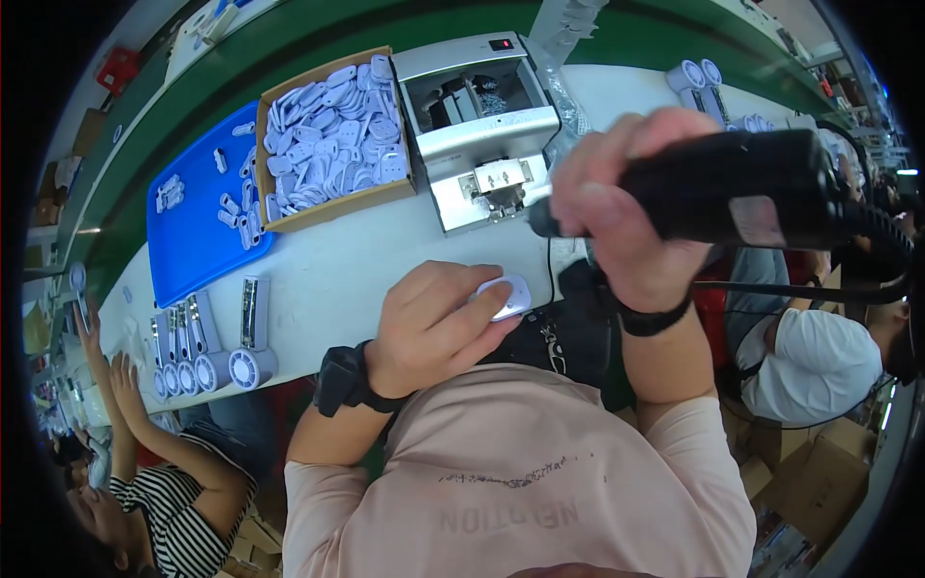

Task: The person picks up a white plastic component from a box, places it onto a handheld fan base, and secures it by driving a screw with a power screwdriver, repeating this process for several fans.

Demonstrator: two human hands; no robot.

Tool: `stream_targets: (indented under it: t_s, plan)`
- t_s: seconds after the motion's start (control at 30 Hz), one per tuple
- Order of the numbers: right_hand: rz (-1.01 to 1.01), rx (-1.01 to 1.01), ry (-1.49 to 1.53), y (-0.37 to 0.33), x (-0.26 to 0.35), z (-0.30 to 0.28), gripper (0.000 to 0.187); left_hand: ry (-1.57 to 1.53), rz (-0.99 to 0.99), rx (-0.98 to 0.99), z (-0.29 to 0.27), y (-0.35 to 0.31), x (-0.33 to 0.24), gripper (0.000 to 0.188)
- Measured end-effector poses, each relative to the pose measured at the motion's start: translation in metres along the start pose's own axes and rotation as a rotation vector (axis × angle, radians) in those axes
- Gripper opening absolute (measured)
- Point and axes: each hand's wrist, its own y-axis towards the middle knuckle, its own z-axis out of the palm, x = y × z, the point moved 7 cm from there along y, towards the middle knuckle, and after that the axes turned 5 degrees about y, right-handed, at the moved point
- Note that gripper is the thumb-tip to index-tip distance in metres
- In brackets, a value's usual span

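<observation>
My left hand (434, 323) is closed on a small, pale lavender plastic part (518, 295) with rounded ends, gripping it between thumb and fingers near my body. My fingers hide much of that part. In my right hand (631, 207) is a black electric screwdriver (718, 188), held sideways with its tip pointing left. The tip lies close to the pickup end of a silver screw feeder (462, 140); I cannot tell whether they touch. Loose screws show inside the feeder's open top.
Left of the feeder stands a cardboard box (342, 204) full of pale plastic parts. A blue tray (178, 265) holds smaller pieces. Several handheld fan bodies (253, 323) line the table's left front. More fans (708, 91) lie back right. Co-workers (809, 356) sit on both sides.
</observation>
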Motion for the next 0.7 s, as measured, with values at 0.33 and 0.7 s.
stream_targets:
  t_s: [0.33, 0.7]
  plan:
    - [0.209, -0.007, -0.183, 0.005, -0.040, 0.006, 0.040, -0.082, 0.001, -0.030, 0.004, -0.002, 0.008, 0.038]
    - [-0.009, 0.127, 0.088, 0.008, 0.063, 0.037, 0.042, -0.205, -0.248, -0.096, 0.006, 0.003, 0.012, 0.035]
